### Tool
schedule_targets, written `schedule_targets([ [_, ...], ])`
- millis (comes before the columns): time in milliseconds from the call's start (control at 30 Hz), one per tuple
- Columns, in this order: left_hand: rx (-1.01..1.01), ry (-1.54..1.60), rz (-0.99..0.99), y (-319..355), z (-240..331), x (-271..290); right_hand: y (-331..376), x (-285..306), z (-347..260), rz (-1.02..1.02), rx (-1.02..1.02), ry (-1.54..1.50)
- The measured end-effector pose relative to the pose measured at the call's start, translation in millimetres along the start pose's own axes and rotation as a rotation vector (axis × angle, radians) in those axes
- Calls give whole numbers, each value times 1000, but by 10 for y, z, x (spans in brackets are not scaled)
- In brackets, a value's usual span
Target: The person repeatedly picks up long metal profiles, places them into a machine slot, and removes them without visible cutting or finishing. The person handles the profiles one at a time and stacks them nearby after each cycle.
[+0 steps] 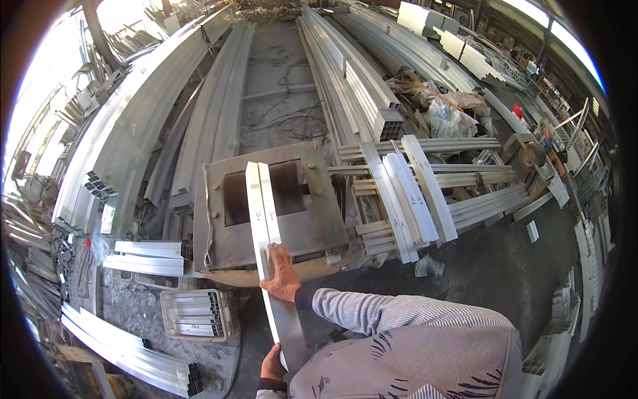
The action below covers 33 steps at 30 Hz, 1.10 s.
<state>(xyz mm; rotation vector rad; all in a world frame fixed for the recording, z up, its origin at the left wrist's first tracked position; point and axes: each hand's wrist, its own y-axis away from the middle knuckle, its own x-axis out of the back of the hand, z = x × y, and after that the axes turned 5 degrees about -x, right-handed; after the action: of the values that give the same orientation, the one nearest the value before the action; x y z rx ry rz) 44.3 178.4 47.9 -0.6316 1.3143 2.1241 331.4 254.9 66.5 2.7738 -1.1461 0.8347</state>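
Observation:
I hold a long silvery metal profile (260, 206) with both hands. It runs from close to my body out over a worn metal box (312, 229), which has a dark rectangular opening in its top. A lengthwise line splits its upper face. My right hand (283, 274) lies across the middle of the profile, fingers wrapped over it, just off the near edge of the box. At the near end my left hand (272, 365) grips the left side; some of its fingers are hidden.
Beyond the box, long metal profiles lie in stacks at left (133, 120) and right (352, 80). To its right, a rack (478, 178) carries several cut lengths (405, 193). A plastic crate (232, 316) of short pieces stands at the left, near a profile bundle (126, 346).

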Motion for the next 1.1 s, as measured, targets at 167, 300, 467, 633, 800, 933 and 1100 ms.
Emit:
schedule_targets([
  [167,-33,-61,-208,-568,342,-517,-710,134,289,-1,-80,-334],
  [300,-303,-858,60,-1224,925,-1254,-1482,273,277,194,50,-32],
  [467,-502,-1527,554,-1570,1149,-2068,-2119,352,38,-96,14,564],
  [633,-591,-1630,595,-1564,1062,-2125,-2061,362,115,-54,-7,643],
  [800,-600,-1596,590,-1279,633,-1704,-1428,299,114,-68,23,624],
  [933,-471,-1578,622,-872,187,-1354,-711,220,31,-111,30,631],
  [1100,-414,-1587,645,-541,-125,-1064,-189,158,11,-153,12,583],
])
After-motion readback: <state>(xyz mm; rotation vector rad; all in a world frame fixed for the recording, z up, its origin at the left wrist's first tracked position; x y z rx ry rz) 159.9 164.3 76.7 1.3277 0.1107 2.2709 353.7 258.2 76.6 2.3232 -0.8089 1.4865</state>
